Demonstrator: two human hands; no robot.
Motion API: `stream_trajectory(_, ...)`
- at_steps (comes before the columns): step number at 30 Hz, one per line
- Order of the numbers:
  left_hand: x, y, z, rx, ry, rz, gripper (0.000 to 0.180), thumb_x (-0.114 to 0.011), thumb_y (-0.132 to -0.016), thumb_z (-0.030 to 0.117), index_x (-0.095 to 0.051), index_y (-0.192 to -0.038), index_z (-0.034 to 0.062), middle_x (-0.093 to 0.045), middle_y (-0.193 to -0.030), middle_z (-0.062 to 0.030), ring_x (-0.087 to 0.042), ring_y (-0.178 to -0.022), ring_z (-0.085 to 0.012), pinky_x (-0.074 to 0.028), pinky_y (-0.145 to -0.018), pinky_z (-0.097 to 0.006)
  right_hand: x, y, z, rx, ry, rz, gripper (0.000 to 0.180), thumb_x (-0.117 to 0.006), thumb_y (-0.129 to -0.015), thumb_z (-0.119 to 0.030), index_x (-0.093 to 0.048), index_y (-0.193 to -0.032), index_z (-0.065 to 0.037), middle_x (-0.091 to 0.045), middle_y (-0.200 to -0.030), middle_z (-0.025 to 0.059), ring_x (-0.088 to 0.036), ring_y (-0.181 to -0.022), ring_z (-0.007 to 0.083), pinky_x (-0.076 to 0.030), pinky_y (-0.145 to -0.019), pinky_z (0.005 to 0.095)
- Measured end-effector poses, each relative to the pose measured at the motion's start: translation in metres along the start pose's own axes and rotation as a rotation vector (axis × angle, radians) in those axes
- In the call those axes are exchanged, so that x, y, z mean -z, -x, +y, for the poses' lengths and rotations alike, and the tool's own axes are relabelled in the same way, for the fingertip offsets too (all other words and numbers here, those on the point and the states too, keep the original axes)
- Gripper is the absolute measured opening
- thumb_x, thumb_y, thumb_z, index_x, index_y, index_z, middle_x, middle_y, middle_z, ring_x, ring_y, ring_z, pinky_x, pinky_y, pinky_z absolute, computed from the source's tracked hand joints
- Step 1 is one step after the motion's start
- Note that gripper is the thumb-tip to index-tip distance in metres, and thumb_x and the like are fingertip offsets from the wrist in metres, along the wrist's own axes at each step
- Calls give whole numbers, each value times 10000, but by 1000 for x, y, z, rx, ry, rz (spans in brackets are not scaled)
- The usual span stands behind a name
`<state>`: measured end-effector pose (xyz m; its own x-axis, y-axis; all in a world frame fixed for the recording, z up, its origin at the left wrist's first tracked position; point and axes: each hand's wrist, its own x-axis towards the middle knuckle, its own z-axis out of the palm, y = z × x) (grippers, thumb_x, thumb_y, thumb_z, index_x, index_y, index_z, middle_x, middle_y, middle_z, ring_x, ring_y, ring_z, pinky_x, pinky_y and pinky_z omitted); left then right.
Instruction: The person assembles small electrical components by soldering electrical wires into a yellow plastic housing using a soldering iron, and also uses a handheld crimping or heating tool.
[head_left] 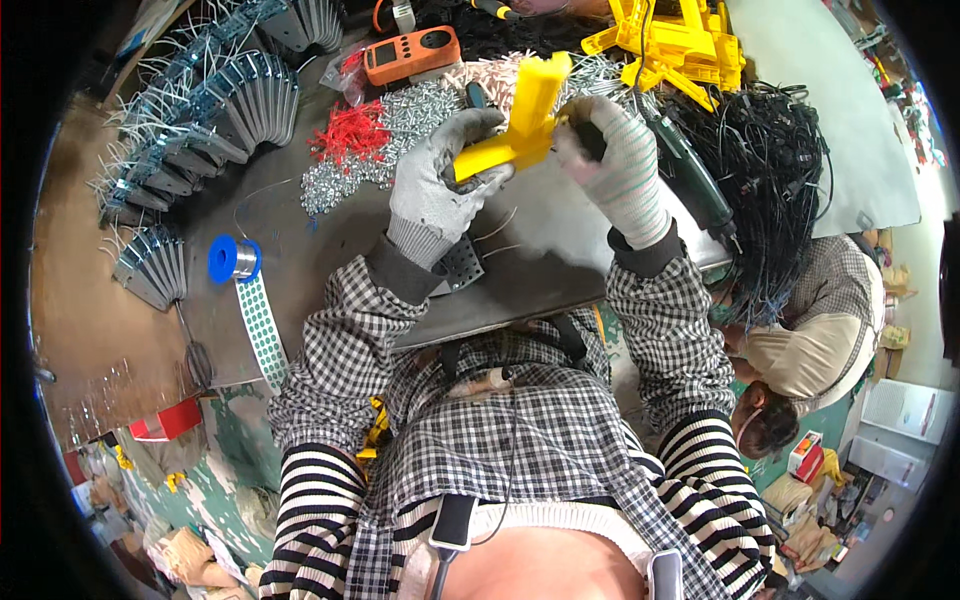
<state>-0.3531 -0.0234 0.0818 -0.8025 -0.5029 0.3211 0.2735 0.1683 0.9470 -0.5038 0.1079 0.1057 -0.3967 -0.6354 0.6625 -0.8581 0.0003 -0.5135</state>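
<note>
Above the dark worktable (340,260) my left hand (445,180), in a pale grey glove with dark smudges, grips a yellow plastic part (530,110). Its shape is angled, one arm pointing up and another lying across my fingers. My right hand (615,160), gloved in white with thin stripes, has its fingertips pinched together at the part's right edge. Whatever lies between those fingertips is too small or hidden to name. Partly covered by my left wrist, a grey perforated metal plate (460,265) with white wires rests near the table's front edge.
Silver screws (400,120), red pieces (350,132) and an orange meter (410,55) lie behind my hands. Yellow parts (690,45), a dark power screwdriver (690,170) and black cables (765,170) are right. Metal plates (220,120) and a solder spool (240,260) stand left. Another person (810,320) bends at right.
</note>
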Motion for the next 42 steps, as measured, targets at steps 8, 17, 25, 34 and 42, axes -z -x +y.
stream_trajectory(8,-9,8,12,27,-243,165,518,-702,-770,-44,-534,-1256,17,-648,-1080,-132,-643,-991,-195,-513,-865,-295,-25,10,-34,-577,-848,133,107,-640,-903,-34,-666,-1000,0,-687,-849,39,-652,-753,85,-524,-675,210)
stream_trajectory(17,1,12,11,-171,-765,227,497,-721,-771,34,-545,-1236,49,-660,-1053,-122,-663,-949,-247,-525,-820,-323,-46,9,-32,-274,-260,186,153,-721,-860,-116,-640,-871,13,-643,-704,50,-557,-601,79,-463,-552,237)
stream_trajectory(25,7,10,7,-178,-648,229,520,-728,-768,43,-544,-1253,69,-662,-1046,-136,-664,-942,-275,-532,-810,-334,-38,-3,-34,-119,-177,44,127,-720,-823,-84,-657,-907,-14,-651,-700,115,-643,-597,213,-504,-566,300)
stream_trajectory(34,71,-6,17,224,-69,-448,636,-736,-811,98,-446,-1376,61,-627,-1151,-95,-599,-1063,-175,-468,-956,-310,14,-44,-44,662,597,-224,297,-649,-726,-116,-657,-1021,-138,-622,-1033,18,-569,-1048,226,-457,-912,379)
stream_trajectory(42,60,57,-30,-166,-840,-192,957,-788,-674,578,-432,-1383,42,-520,-1303,-174,-506,-1235,-293,-426,-1022,-427,22,19,-6,367,588,-596,373,-688,-689,-122,-635,-1057,-156,-584,-979,17,-551,-984,238,-421,-926,406)
